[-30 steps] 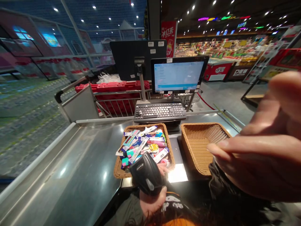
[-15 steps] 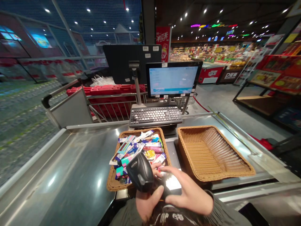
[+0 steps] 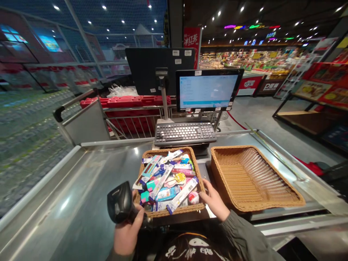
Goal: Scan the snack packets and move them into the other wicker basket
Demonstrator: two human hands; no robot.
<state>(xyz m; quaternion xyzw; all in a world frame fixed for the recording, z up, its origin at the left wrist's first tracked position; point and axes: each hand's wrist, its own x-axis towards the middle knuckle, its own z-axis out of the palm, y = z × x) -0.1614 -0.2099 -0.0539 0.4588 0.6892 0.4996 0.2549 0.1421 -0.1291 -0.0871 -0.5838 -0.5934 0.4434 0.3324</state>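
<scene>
My left hand is wrapped round the handle of a black barcode scanner, whose head stands up left of the filled wicker basket. Some left fingers reach the basket's left side. My right hand grips the same basket's right rim, thumb over the edge, other fingers outside and partly hidden. Inside the basket lie many small packaged items: toothbrush-like packs in white and blue strips, a light-blue pack, a yellow-topped item and a round red-and-white item.
An empty wicker basket stands on the right of the metal counter. Behind the baskets are a keyboard and a lit monitor. A second screen faces away. A shopping cart with red crates stands beyond.
My hands have moved apart, from together over the filled basket's front to its two sides. The scanner has shifted left with my left hand. The view has turned slightly.
</scene>
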